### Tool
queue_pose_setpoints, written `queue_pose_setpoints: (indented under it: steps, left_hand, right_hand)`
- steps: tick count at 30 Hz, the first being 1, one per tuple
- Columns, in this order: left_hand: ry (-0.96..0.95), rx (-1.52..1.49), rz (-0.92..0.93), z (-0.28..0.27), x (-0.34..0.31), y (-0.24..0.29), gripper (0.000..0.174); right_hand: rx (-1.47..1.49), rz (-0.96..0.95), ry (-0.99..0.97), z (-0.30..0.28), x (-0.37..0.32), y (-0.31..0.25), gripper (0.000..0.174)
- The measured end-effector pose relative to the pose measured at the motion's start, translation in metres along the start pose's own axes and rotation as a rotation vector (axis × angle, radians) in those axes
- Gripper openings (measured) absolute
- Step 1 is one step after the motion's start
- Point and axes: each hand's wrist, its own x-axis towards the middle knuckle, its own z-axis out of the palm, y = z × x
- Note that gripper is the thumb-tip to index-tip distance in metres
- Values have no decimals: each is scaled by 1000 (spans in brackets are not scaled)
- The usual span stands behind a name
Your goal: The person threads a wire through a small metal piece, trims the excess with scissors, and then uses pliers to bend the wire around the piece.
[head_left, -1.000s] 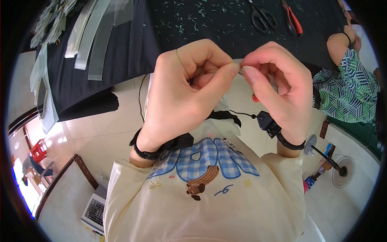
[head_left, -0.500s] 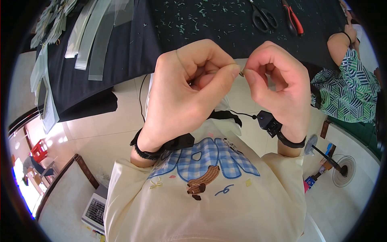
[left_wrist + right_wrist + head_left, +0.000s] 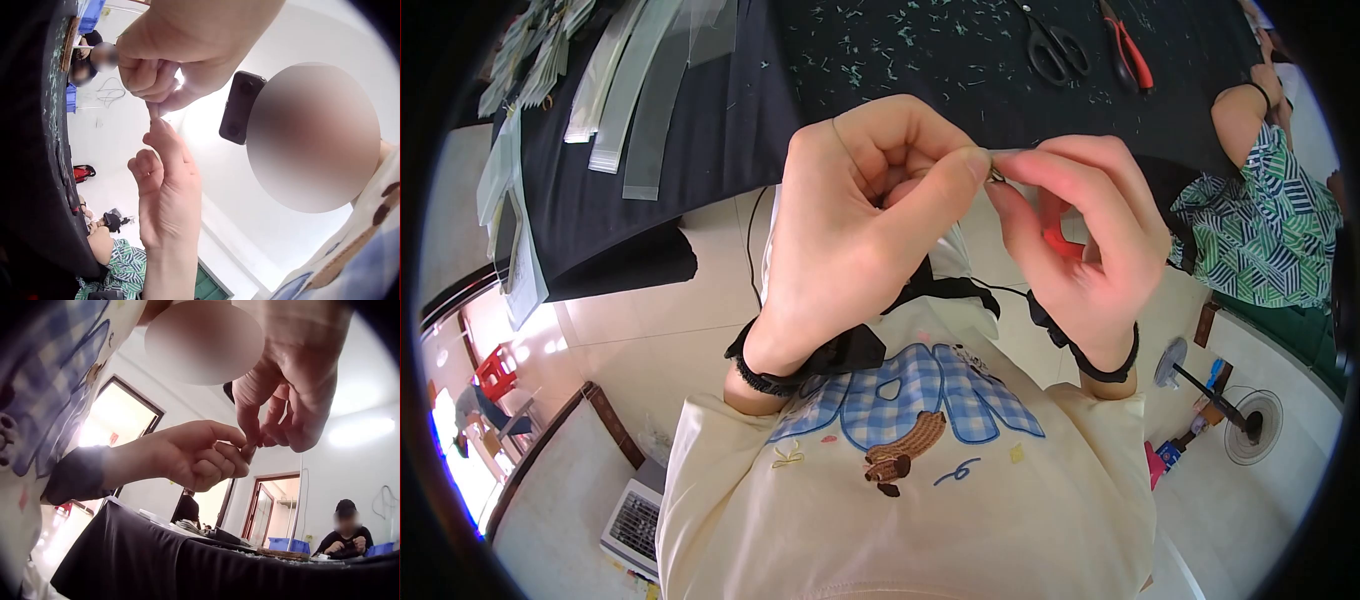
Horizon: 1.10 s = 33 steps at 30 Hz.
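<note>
In the head view a tiny dark piece (image 3: 997, 174) sits between the fingertips of both hands, above the lap; its shape is too small to tell. The left hand (image 3: 865, 235) pinches at it with thumb and forefinger, its other fingers curled, and a thin thread crosses the back of that hand. From the other side the right hand (image 3: 1090, 225) pinches it with thumb and forefinger. Something red shows behind the right hand's fingers. The left wrist view has the fingertips of the left hand (image 3: 194, 47) and right hand (image 3: 169, 187) meeting.
A black-covered table (image 3: 730, 130) lies ahead, strewn with small green scraps. On it are black scissors (image 3: 1055, 50), red-handled pliers (image 3: 1128, 50) and clear plastic sleeves (image 3: 655, 130) at the left. Another person in a patterned garment (image 3: 1270, 225) sits at the right.
The right hand drew slightly away from the left, then came back against its fingertips. It has turned, its fingers now reaching more toward the left. The left hand has barely moved.
</note>
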Motion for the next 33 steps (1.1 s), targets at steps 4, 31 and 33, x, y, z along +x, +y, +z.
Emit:
queue_pose_setpoints:
  steps: [4, 31, 33]
  left_hand:
    - [1, -10, 2, 0, 0, 0, 10]
    - [-29, -30, 121, -1, 0, 0, 6]
    - [-27, -40, 126, -1, -1, 1, 5]
  right_hand:
    - [-136, -157, 88, 4, -3, 2, 31]
    - [83, 49, 89, -1, 6, -7, 21]
    - [81, 42, 85, -2, 7, -8, 22]
